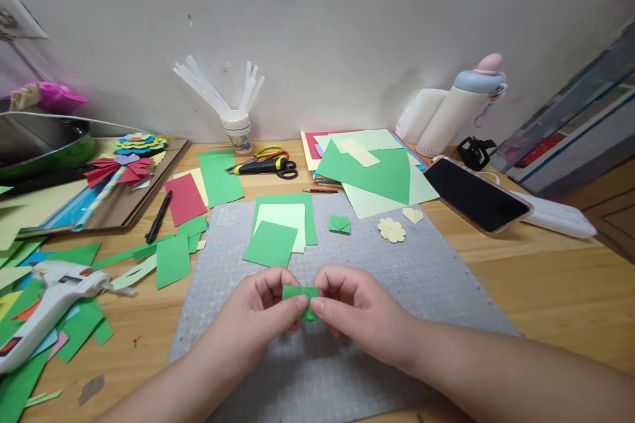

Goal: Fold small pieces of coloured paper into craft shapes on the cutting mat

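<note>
A small folded piece of green paper [300, 292] is pinched between both my hands, above the grey cutting mat [397, 344]. My left hand [270, 304] grips its left side, thumb in front and fingers curled behind. On the other side, my right hand [350, 304] holds it the same way, the two thumb tips nearly meeting. Beyond the hands lie a small green folded paper with a heart-shaped flap [340, 224], a cream paper flower [391, 230] and a cream paper heart [413, 215]. Green and pale green paper rectangles [270, 243] overlap on the mat to the left.
At left, a white glue gun [54, 301] rests among green paper scraps. Scissors [282, 168] and a utility knife [258, 166] lie near a paper cup of straws [237, 129]. A paper stack [372, 172], phone [476, 195] and bottle [454, 112] stand or lie at back right.
</note>
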`<state>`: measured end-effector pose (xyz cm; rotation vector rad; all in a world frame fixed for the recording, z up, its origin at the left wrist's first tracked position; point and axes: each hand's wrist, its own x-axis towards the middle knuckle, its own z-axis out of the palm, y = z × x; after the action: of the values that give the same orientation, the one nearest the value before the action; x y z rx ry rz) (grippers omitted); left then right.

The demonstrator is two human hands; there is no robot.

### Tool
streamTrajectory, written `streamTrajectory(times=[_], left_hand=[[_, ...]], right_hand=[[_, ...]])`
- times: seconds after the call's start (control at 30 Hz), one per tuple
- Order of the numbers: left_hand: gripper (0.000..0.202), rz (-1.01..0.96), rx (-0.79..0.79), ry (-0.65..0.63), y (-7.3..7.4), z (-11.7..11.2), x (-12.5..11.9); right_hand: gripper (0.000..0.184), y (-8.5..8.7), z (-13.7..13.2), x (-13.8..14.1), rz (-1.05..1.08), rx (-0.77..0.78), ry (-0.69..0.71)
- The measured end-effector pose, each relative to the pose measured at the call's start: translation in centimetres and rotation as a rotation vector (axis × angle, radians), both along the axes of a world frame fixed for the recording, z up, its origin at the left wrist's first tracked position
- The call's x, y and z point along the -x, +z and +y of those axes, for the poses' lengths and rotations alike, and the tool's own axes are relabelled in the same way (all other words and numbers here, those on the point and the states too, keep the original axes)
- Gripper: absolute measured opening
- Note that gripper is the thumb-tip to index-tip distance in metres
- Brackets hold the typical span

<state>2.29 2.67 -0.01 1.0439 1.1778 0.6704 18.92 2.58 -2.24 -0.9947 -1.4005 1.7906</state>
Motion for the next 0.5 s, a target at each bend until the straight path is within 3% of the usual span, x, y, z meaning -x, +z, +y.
streamTrajectory(times=[0.5], left_hand=[[0.025,0.018,-0.016,-0.012,-0.05,-0.03,-0.01]], right_hand=[[0.028,-0.24,-0.02,0.09,0.007,-0.009,-0.037]])
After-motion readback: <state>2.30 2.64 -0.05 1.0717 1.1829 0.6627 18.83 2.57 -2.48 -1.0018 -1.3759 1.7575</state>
